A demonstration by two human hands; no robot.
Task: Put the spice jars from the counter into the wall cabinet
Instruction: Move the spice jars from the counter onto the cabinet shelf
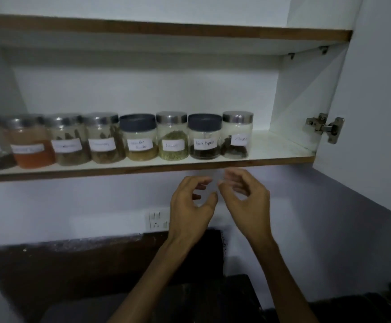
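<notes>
Eight labelled spice jars (129, 138) stand in a single row along the front of the lower shelf (278, 145) of an open wall cabinet (306, 89), each touching or just beside its neighbour. Two carry dark lids and the rest metal ones. One label reads "Black Pepper" (205, 143); the leftmost labels are too blurred to read. The shelf to the right of the row is bare, and a metal hinge (324, 128) sits on the cabinet's right wall. Below the shelf edge, a person's left hand (189, 206) and right hand (245, 197) are raised close together, fingertips nearly meeting. Each grip is apart, fingers loosely curved and holding nothing. A wall switch plate (158, 219) shows behind the left hand, above a dark counter (73, 264).
</notes>
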